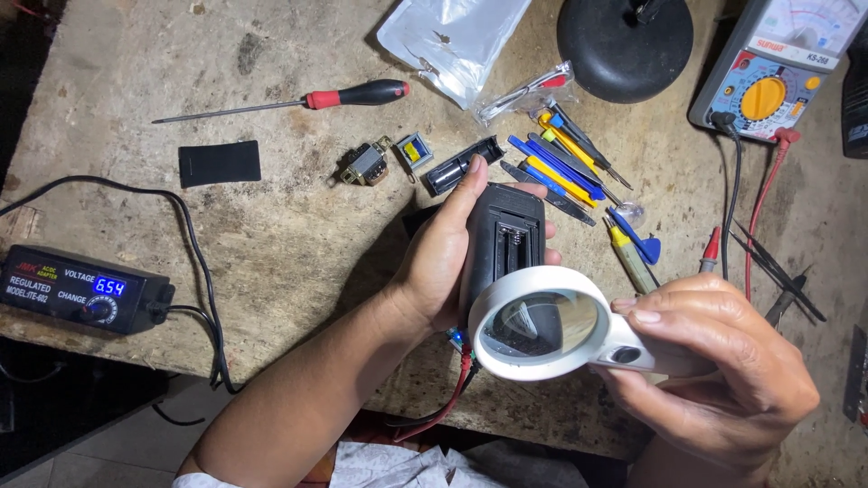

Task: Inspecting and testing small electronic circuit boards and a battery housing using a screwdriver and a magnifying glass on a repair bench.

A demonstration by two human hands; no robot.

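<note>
My left hand (438,253) grips a black handheld device (506,235) with an open battery compartment facing up; red wires hang from its lower end. My right hand (714,370) holds a white round magnifying glass (542,325) by its handle, with the lens just over the lower part of the black device. Both hands hover above the worn wooden bench (271,235).
A red-handled screwdriver (298,101), a black flat piece (219,164), two small transformers (384,159), blue and yellow pry tools (561,167), a plastic bag (452,36), a black round base (624,41), an analog multimeter (773,68) with leads, and a black power adapter (81,289) lie around.
</note>
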